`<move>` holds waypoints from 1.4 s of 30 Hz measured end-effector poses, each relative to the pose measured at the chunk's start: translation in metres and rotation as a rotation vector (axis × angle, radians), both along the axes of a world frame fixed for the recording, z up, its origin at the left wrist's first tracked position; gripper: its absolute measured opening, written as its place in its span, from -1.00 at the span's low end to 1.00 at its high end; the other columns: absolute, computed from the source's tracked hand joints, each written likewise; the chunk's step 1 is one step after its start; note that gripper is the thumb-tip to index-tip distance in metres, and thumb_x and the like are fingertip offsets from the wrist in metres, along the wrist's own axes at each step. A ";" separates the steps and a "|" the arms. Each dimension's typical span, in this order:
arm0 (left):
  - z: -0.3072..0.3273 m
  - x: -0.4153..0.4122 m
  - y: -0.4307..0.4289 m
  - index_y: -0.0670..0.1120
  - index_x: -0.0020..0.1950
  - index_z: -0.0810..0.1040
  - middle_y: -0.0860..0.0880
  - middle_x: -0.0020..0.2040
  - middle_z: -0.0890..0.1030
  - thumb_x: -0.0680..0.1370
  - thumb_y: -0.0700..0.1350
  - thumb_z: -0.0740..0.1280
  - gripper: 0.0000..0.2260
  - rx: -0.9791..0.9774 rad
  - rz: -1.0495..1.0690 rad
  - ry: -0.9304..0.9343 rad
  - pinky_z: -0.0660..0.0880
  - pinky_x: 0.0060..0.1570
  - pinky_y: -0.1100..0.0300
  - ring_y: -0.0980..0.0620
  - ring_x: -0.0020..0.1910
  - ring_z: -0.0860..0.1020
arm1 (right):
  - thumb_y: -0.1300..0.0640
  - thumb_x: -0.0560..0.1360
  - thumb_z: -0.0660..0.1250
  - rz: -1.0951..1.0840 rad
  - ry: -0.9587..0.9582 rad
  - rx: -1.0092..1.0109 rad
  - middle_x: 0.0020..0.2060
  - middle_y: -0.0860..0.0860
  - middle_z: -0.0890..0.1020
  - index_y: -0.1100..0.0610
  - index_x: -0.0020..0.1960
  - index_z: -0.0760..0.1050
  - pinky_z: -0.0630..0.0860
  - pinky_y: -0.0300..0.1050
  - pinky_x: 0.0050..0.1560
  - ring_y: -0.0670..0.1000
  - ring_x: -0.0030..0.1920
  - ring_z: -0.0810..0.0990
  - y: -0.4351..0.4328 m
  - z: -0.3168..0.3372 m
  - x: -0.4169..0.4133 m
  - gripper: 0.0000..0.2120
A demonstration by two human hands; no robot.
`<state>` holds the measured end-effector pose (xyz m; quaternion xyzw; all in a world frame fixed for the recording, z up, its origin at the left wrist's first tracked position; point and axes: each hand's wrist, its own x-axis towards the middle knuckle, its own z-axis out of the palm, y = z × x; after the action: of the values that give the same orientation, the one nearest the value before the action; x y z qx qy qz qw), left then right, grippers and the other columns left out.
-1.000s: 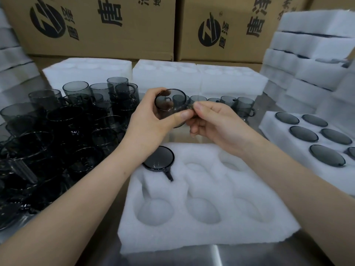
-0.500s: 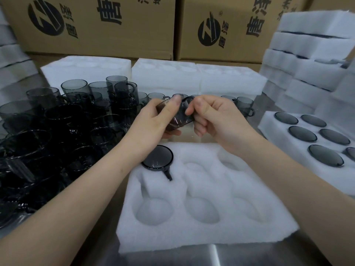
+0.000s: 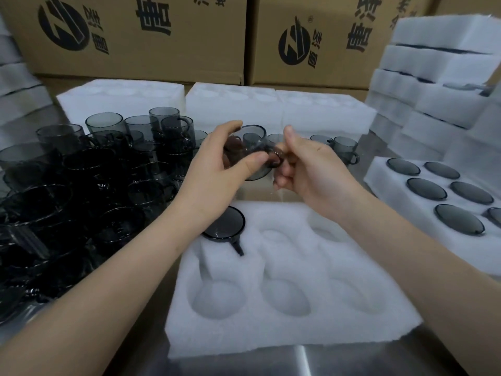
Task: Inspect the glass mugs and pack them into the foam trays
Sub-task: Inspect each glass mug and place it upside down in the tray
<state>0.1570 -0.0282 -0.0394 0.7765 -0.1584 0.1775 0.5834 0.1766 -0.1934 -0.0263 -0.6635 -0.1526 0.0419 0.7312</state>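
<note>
Inspection in progress. The mug (image 3: 254, 139) is held in the air over the far edge of the foam tray (image 3: 320, 256). The left hand (image 3: 217, 164) is wrapped round its body; the right hand (image 3: 306, 169) pinches the handle (image 3: 275, 158).

Change over the last second: the mug has been rotated. Its round end faced the camera; now the side wall does, handle to the right.

Judgement: the check is near complete. One packed mug (image 3: 227, 223) sits inverted in the far-left pocket, and five pockets remain open.
</note>
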 end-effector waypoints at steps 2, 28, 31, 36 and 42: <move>0.003 -0.002 0.000 0.05 0.35 0.38 0.09 0.07 0.54 0.46 0.09 0.35 -0.53 -0.077 -0.032 0.025 0.46 0.26 0.02 0.02 0.12 0.55 | 0.03 0.53 0.31 -0.020 -0.060 0.009 -0.37 0.01 0.50 0.13 -0.05 0.54 0.50 -0.11 -0.31 0.00 -0.39 0.46 -0.001 -0.001 0.000 -0.84; 0.006 -0.015 -0.008 -0.05 0.33 0.43 0.38 0.18 0.43 0.38 -0.07 0.47 -0.46 0.281 -0.064 -0.279 0.39 0.28 0.26 0.24 0.21 0.48 | 0.04 0.67 0.10 -0.062 -0.160 0.028 -0.08 -0.02 0.71 0.09 0.16 0.58 0.65 0.01 -0.06 -0.01 -0.05 0.69 0.003 -0.002 -0.005 -0.70; 0.004 -0.015 -0.006 -0.08 0.32 0.40 0.22 0.28 0.47 0.37 -0.08 0.47 -0.45 0.234 -0.098 -0.252 0.39 0.33 0.14 0.20 0.29 0.46 | -0.03 0.64 0.12 0.054 -0.028 0.133 0.09 0.11 0.68 0.14 0.22 0.56 0.62 -0.02 0.04 0.06 0.08 0.66 0.002 0.000 -0.004 -0.65; 0.003 -0.015 -0.005 0.12 0.31 0.28 0.22 0.32 0.45 0.38 -0.12 0.49 -0.40 0.264 -0.078 -0.219 0.32 0.15 0.53 0.28 0.25 0.44 | -0.20 0.54 0.15 0.324 0.118 0.164 0.15 0.14 0.64 0.16 0.29 0.50 0.53 0.11 0.21 0.11 0.16 0.62 0.001 0.001 -0.003 -0.47; -0.001 -0.013 -0.010 0.02 0.53 0.21 0.08 0.37 0.47 0.41 -0.06 0.49 -0.24 0.417 0.028 -0.257 0.30 0.24 0.40 0.18 0.30 0.42 | -0.06 0.61 0.17 0.155 0.001 0.106 -0.13 0.10 0.70 0.15 0.00 0.65 0.61 -0.08 -0.22 0.05 -0.12 0.69 0.006 -0.005 -0.006 -0.63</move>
<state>0.1443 -0.0385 -0.0402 0.8533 -0.2540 0.2464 0.3830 0.1703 -0.1877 -0.0312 -0.6100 -0.2050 0.0908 0.7600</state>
